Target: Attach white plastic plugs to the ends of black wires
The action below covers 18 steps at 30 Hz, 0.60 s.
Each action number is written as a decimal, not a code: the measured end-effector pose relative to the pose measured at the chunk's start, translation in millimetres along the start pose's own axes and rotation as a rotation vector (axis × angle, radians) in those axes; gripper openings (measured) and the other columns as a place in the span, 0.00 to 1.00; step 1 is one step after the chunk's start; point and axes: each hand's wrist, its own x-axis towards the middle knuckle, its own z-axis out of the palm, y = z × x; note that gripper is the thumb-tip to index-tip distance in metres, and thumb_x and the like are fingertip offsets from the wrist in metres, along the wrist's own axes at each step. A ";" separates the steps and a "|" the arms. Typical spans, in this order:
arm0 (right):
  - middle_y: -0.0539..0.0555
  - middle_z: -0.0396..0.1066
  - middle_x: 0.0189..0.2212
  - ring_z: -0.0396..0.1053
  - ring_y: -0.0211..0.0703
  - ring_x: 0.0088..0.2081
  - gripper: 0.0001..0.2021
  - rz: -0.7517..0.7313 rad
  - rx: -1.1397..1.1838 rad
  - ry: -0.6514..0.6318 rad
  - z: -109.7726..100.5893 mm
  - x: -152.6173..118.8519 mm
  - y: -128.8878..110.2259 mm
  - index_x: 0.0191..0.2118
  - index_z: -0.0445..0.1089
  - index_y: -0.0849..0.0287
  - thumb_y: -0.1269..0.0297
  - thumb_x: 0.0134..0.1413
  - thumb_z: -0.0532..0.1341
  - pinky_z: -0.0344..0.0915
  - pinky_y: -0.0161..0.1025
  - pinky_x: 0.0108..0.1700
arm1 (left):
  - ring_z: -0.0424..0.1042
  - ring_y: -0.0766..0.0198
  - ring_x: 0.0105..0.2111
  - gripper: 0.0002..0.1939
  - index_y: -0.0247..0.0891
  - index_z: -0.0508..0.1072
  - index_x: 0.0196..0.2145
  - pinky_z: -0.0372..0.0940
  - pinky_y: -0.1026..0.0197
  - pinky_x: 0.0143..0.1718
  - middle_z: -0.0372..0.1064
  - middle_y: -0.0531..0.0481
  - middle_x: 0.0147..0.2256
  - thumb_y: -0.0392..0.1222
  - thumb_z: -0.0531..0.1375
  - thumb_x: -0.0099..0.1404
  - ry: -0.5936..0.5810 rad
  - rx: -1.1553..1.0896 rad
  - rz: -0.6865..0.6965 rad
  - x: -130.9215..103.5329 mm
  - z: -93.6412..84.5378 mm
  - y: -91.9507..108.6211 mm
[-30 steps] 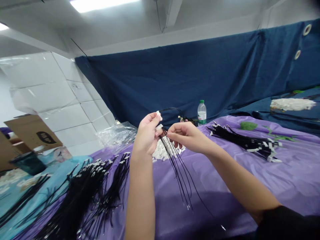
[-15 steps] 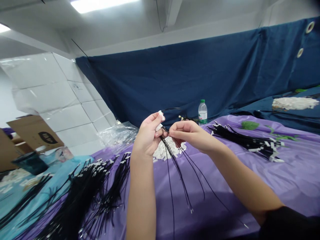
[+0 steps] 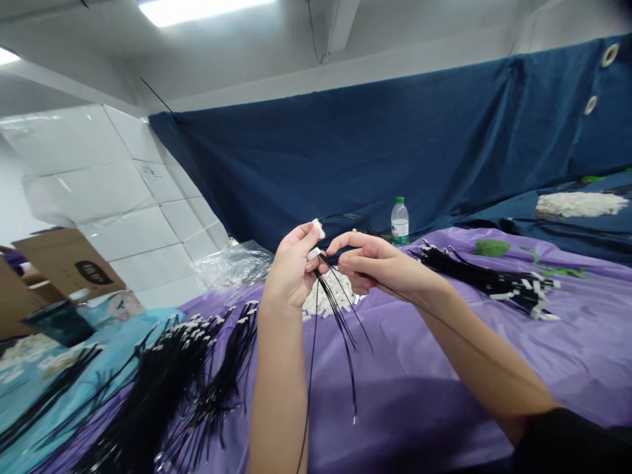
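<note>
My left hand is closed, its thumb and fingers pinching white plastic connectors at chest height. From these, a bundle of thin black wires hangs down over the purple cloth. More black wire arcs away behind the hands to the right. Close to the connectors, my right hand has its fingers curled around a black wire, though the exact grip is partly hidden. That wire trails back, blurred, across the right forearm. A heap of small white connectors lies below and behind my hands.
Bundles of black wires with white ends lie at left, another bundle at right. A water bottle stands behind. Clear plastic bag, cardboard box and dark bin are at left; a blue curtain hangs behind.
My right hand has shifted slightly right, away from the connectors, its index finger lifted. One wire now runs over the right forearm; the hanging wires have swung left. My left hand holds still.
</note>
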 end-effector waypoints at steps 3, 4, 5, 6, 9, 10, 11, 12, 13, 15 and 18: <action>0.45 0.59 0.21 0.55 0.27 0.20 0.06 0.006 0.152 -0.113 -4.3 0.0 -0.5 0.37 0.72 0.63 0.66 0.59 0.61 0.57 0.29 0.24 | 0.48 0.83 0.12 0.04 0.34 0.66 0.34 0.55 0.73 0.13 0.62 0.57 0.29 0.35 0.59 0.64 0.021 0.001 0.001 0.7 1.6 -0.9; 0.47 0.61 0.23 0.58 0.28 0.21 0.05 0.008 0.181 -0.126 -5.9 0.1 -0.3 0.36 0.73 0.63 0.67 0.58 0.62 0.58 0.30 0.25 | 0.48 0.82 0.12 0.04 0.34 0.66 0.34 0.56 0.73 0.13 0.61 0.58 0.28 0.35 0.59 0.64 0.021 0.000 0.003 0.9 2.1 -1.4; 0.48 0.64 0.24 0.60 0.28 0.23 0.04 0.007 0.199 -0.122 -7.4 0.4 0.1 0.36 0.73 0.63 0.68 0.56 0.63 0.60 0.30 0.26 | 0.48 0.82 0.12 0.04 0.34 0.66 0.34 0.57 0.72 0.13 0.60 0.58 0.27 0.35 0.59 0.64 0.019 0.001 0.005 0.9 2.6 -1.8; 0.48 0.65 0.26 0.62 0.29 0.24 0.04 0.000 0.209 -0.108 -8.7 0.9 0.9 0.36 0.74 0.62 0.68 0.54 0.65 0.61 0.30 0.28 | 0.48 0.82 0.12 0.04 0.34 0.66 0.34 0.58 0.72 0.14 0.60 0.58 0.27 0.36 0.59 0.64 0.016 0.003 0.010 0.7 3.1 -2.3; 0.47 0.66 0.25 0.64 0.28 0.24 0.07 -0.064 0.225 -0.003 -12.5 4.6 4.5 0.37 0.74 0.60 0.64 0.52 0.68 0.64 0.29 0.29 | 0.48 0.82 0.12 0.04 0.34 0.66 0.34 0.59 0.71 0.15 0.62 0.57 0.29 0.36 0.60 0.64 0.030 0.013 0.039 -0.6 5.3 -3.2; 0.46 0.65 0.25 0.63 0.27 0.23 0.08 -0.092 0.237 0.058 -14.0 6.9 5.6 0.37 0.74 0.60 0.62 0.52 0.68 0.65 0.29 0.29 | 0.49 0.82 0.12 0.04 0.34 0.66 0.34 0.59 0.70 0.15 0.63 0.57 0.30 0.35 0.60 0.64 0.037 0.018 0.048 -1.1 6.0 -3.5; 0.46 0.65 0.25 0.62 0.26 0.22 0.10 -0.123 0.254 0.128 -16.0 9.6 6.4 0.36 0.75 0.60 0.59 0.52 0.67 0.64 0.28 0.28 | 0.49 0.82 0.12 0.03 0.35 0.66 0.34 0.59 0.70 0.15 0.63 0.57 0.31 0.34 0.59 0.63 0.044 0.023 0.054 -1.4 6.7 -3.8; 0.45 0.65 0.25 0.61 0.26 0.21 0.11 -0.160 0.274 0.205 -18.7 12.4 6.4 0.36 0.75 0.59 0.56 0.52 0.67 0.64 0.28 0.27 | 0.48 0.82 0.12 0.03 0.35 0.66 0.34 0.59 0.70 0.15 0.63 0.57 0.32 0.34 0.59 0.63 0.049 0.028 0.058 -1.6 7.2 -4.1; 0.45 0.65 0.25 0.61 0.25 0.21 0.12 -0.202 0.297 0.285 -22.1 15.3 5.7 0.36 0.75 0.59 0.55 0.51 0.67 0.64 0.27 0.26 | 0.48 0.82 0.12 0.03 0.35 0.66 0.35 0.59 0.70 0.15 0.63 0.57 0.32 0.34 0.59 0.63 0.054 0.033 0.059 -1.6 7.5 -4.6; 0.45 0.65 0.26 0.64 0.26 0.24 0.14 -0.301 0.343 0.434 -31.8 19.3 1.2 0.35 0.74 0.57 0.52 0.48 0.69 0.66 0.27 0.29 | 0.47 0.82 0.12 0.03 0.34 0.67 0.35 0.60 0.69 0.15 0.62 0.57 0.31 0.34 0.59 0.63 0.065 0.041 0.061 -0.9 7.3 -5.5; 0.44 0.66 0.28 0.68 0.29 0.31 0.16 -0.483 0.365 0.576 -50.3 17.9 -11.5 0.35 0.73 0.53 0.49 0.43 0.70 0.69 0.30 0.37 | 0.47 0.82 0.12 0.03 0.35 0.67 0.35 0.61 0.69 0.15 0.61 0.57 0.31 0.34 0.60 0.63 0.082 0.049 0.060 1.1 6.3 -7.0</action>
